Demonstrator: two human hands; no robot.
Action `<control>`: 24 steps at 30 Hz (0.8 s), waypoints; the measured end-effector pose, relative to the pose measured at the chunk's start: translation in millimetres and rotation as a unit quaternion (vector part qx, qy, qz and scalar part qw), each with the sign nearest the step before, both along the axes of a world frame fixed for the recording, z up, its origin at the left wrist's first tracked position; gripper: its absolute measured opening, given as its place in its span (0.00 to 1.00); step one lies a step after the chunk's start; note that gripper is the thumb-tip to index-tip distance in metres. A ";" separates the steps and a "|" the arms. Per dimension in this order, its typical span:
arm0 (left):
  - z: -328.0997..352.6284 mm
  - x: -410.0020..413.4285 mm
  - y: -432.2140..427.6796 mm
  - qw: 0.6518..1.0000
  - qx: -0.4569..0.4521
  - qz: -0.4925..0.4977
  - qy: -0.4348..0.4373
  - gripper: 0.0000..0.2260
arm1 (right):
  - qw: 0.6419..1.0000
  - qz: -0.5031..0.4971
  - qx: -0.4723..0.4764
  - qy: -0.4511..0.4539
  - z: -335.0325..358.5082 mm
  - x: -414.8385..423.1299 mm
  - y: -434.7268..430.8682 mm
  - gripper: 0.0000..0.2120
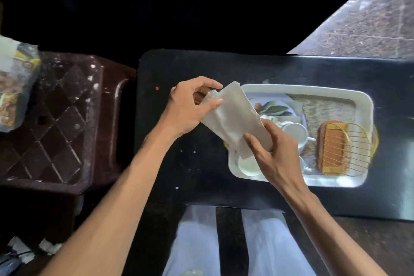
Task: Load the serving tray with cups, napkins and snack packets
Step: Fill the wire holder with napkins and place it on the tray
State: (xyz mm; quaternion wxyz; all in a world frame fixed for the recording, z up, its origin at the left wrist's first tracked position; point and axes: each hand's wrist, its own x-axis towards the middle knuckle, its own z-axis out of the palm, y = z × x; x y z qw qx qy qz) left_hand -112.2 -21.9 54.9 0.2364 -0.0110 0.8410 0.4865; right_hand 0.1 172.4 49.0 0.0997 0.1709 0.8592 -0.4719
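1. Two hands on one folded white napkin: left hand pinching its upper end, right hand closed on its lower end.
2. Held in the air above left end of white serving tray; whether touching the contents, cannot tell.
3. Already loaded: white cups mid-tray, snack packet under gold wire rack at right end.
4. Step judged: napkin placement. Next: lower flat onto tray floor, avoiding cups.
5. More packets waiting on brown stool, well apart.
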 end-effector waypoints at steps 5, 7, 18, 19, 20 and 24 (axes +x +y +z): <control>12.3 2.7 84.0 0.993 -0.017 -0.086 0.080 0.07 | 0.997 -0.049 0.048 0.027 14.6 25.4 66.4 0.05; 19.5 6.7 121.7 0.986 -0.013 -0.103 0.132 0.07 | 0.992 -0.085 0.089 0.038 21.0 35.2 92.8 0.03; 4.1 34.8 274.0 0.970 0.047 -0.155 0.181 0.06 | 0.944 -0.216 0.248 0.003 29.1 77.6 171.4 0.08; -1.4 37.2 278.7 0.972 0.045 -0.157 0.169 0.06 | 0.946 -0.208 0.250 -0.006 25.8 79.7 174.8 0.07; -6.9 39.7 282.3 0.974 0.042 -0.159 0.156 0.06 | 0.947 -0.202 0.250 -0.016 22.0 81.7 177.7 0.07; -30.1 47.6 289.2 0.974 0.012 -0.201 0.104 0.06 | 0.950 -0.170 0.257 -0.054 4.9 88.7 183.5 0.09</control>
